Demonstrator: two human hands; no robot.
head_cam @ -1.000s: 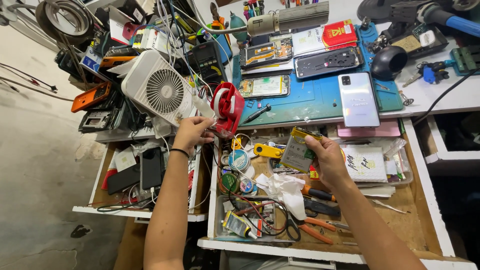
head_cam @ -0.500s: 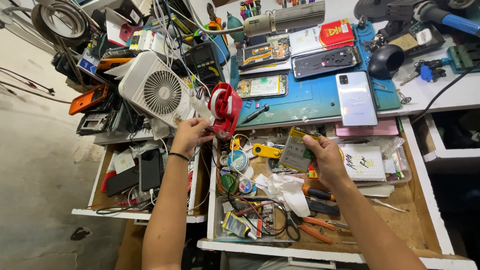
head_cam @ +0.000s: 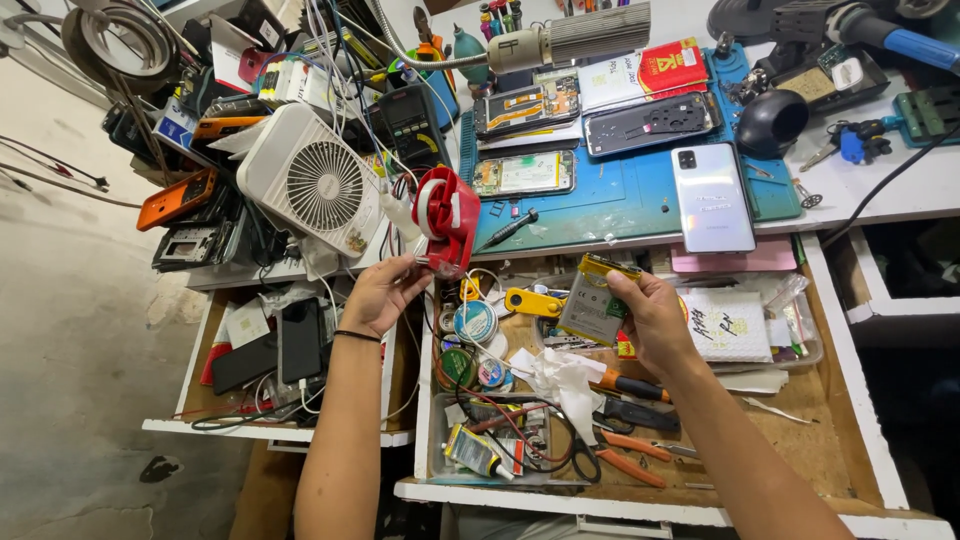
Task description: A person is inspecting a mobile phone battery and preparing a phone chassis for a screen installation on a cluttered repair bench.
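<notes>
My left hand [head_cam: 382, 293] reaches up to the red tape dispenser [head_cam: 446, 218] at the edge of the workbench, its fingertips pinched at the dispenser's lower edge. My right hand [head_cam: 652, 320] holds a flat phone battery [head_cam: 594, 302] with a yellow top edge, tilted above the open drawer [head_cam: 860, 420]. A phone [head_cam: 711, 196] lies back-up on the blue work mat [head_cam: 610, 200], and opened phone parts [head_cam: 524, 174] rest further back on the same mat.
A small white fan [head_cam: 318, 184] stands left of the dispenser among cables and tools. The open middle drawer holds pliers [head_cam: 630, 455], white tissue [head_cam: 560, 382], tape rolls [head_cam: 474, 322] and wires. A left drawer [head_cam: 275, 430] holds dark phones. A desk lamp head [head_cam: 570, 42] hangs over the mat.
My left hand has shifted slightly along the dispenser's lower edge. My right hand still holds the battery in about the same place.
</notes>
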